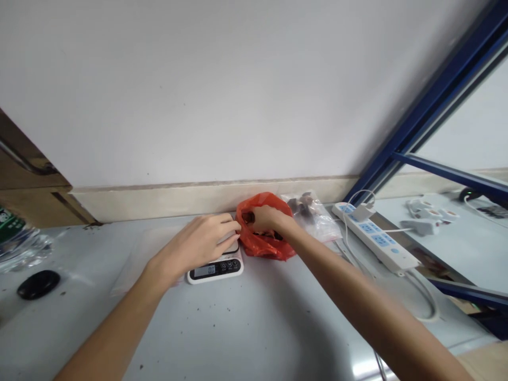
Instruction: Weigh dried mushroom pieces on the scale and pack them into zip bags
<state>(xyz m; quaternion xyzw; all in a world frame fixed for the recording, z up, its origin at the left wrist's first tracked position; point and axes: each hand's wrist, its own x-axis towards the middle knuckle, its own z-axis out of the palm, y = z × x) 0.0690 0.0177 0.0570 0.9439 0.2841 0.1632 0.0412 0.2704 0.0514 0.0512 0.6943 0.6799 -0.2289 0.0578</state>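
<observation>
My left hand (198,241) lies over the white kitchen scale (216,267), fingers together and pinching the rim of the red plastic bag (264,241) at its left edge. The scale's display shows near zero. My right hand (266,218) reaches into the mouth of the red bag, with its fingers curled inside and partly hidden. Dark contents show in the bag's opening. The bag rests on the grey table (254,328) against the wall, right beside the scale.
A clear bag of dark pieces (311,211) lies right of the red bag. A white power strip (375,238) with cables runs along the right. White plugs (426,217) sit beyond a blue frame (420,127). At left are a black lid (38,283) and crumpled plastic (19,246).
</observation>
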